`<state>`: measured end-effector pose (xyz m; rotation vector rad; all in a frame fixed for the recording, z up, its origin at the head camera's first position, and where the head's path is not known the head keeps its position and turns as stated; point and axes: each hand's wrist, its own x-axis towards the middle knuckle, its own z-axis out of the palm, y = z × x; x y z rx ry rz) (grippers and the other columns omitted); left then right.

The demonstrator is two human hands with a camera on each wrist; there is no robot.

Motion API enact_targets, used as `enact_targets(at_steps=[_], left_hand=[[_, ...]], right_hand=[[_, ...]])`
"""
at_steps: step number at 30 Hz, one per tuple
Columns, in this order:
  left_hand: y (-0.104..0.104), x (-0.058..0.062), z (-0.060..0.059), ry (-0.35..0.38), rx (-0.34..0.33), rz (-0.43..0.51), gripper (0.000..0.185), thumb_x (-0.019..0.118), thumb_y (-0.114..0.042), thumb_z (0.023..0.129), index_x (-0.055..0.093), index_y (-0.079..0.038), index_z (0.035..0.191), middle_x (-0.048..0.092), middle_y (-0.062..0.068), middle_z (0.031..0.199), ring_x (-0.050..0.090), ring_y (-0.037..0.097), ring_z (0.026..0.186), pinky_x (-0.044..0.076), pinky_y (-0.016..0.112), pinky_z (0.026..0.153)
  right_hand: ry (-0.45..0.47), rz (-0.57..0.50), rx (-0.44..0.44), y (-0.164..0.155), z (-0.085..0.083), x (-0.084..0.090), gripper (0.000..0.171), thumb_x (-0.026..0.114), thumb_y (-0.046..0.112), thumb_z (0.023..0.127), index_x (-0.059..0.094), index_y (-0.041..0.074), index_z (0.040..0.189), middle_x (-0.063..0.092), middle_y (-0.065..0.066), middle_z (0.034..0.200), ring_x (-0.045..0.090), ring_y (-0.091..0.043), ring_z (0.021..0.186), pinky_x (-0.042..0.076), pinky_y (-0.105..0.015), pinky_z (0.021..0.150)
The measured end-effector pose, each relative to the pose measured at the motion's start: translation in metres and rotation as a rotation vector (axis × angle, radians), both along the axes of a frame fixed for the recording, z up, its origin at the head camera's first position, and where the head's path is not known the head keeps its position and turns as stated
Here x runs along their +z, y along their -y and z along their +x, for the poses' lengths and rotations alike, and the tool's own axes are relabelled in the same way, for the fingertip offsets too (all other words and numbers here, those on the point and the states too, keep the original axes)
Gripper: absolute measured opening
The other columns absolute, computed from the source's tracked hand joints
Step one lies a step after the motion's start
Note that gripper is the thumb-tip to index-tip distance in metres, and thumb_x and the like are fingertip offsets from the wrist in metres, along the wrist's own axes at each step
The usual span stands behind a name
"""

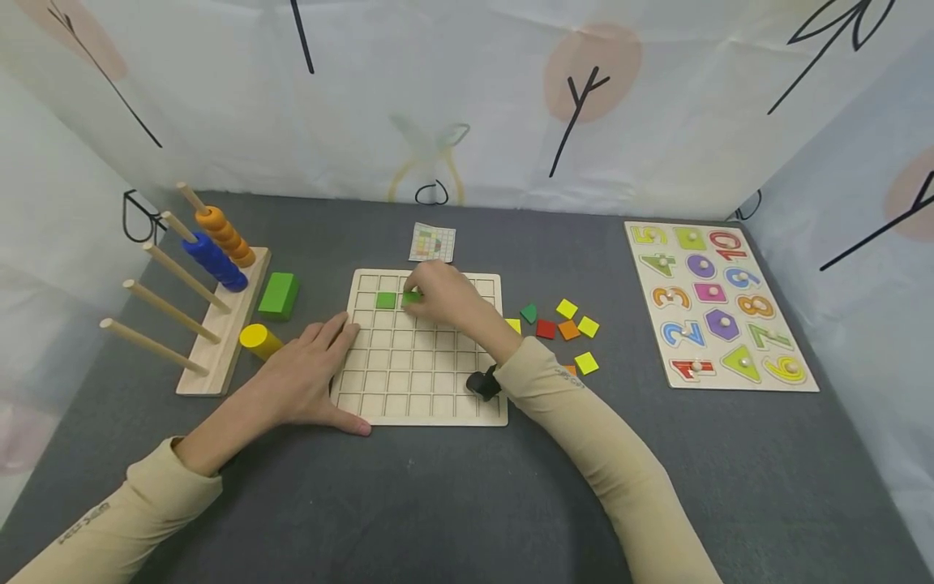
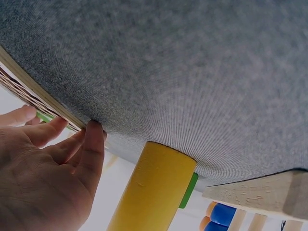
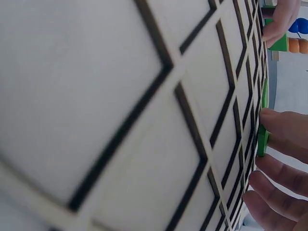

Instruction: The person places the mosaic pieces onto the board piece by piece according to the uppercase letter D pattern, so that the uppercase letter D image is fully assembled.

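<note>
A wooden grid board [image 1: 409, 389] lies flat in the middle. One green square tile [image 1: 386, 301] sits in a cell near its top. Over the upper part of the board, my right hand [image 1: 447, 297] pinches another green tile [image 1: 412, 298] beside the first, partly hidden by the fingers; the right wrist view shows thumb and fingertips on this tile [image 3: 263, 142]. My left hand [image 1: 310, 375] rests against the board's left edge, its thumb near the lower left corner. In the left wrist view, that hand's fingertips touch the board's edge [image 2: 62, 110].
A peg stand [image 1: 212, 349] with blue and orange beads stands left, beside a green block [image 1: 279, 296] and a yellow cylinder [image 1: 260, 341]. Right of the board lie loose tiles, including a red square [image 1: 545, 328]. A number puzzle [image 1: 718, 308] is farther right; a pattern card [image 1: 432, 242] lies behind.
</note>
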<state>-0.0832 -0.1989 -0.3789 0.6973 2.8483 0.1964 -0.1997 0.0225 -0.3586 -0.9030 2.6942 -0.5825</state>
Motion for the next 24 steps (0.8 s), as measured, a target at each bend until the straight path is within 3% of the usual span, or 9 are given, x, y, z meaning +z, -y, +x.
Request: enact_targets(at_steps=[8, 16, 24], left_hand=[[0.0003, -0.0015, 0.0005, -0.014, -0.006, 0.005, 0.14, 0.074, -0.089, 0.059, 0.035, 0.007, 0.154, 0.033, 0.035, 0.159, 0.044, 0.052, 0.139, 0.049, 0.062, 0.103], [0.0013, -0.0034, 0.0003, -0.023, -0.01, 0.0, 0.141, 0.072, -0.09, 0.058, 0.035, 0.007, 0.154, 0.033, 0.034, 0.159, 0.044, 0.052, 0.138, 0.049, 0.061, 0.102], [0.0013, -0.0033, 0.0006, -0.016, -0.008, -0.001, 0.141, 0.072, -0.09, 0.058, 0.035, 0.007, 0.154, 0.033, 0.034, 0.159, 0.044, 0.051, 0.139, 0.048, 0.061, 0.104]], right_hand=[[0.003, 0.019, -0.006, 0.0055, -0.0002, -0.0027, 0.008, 0.075, 0.015, 0.093, 0.078, 0.008, 0.09, 0.072, -0.005, 0.092, 0.048, -0.013, 0.075, 0.043, -0.026, 0.072], [0.006, 0.023, -0.018, 0.0069, 0.0018, -0.0018, 0.01, 0.077, 0.016, 0.092, 0.076, 0.008, 0.086, 0.07, -0.004, 0.088, 0.048, -0.015, 0.075, 0.042, -0.026, 0.068], [0.007, 0.039, -0.033, 0.0084, 0.0031, -0.0029, 0.009, 0.076, 0.016, 0.093, 0.08, 0.01, 0.098, 0.076, -0.004, 0.11, 0.064, -0.016, 0.093, 0.054, -0.032, 0.079]])
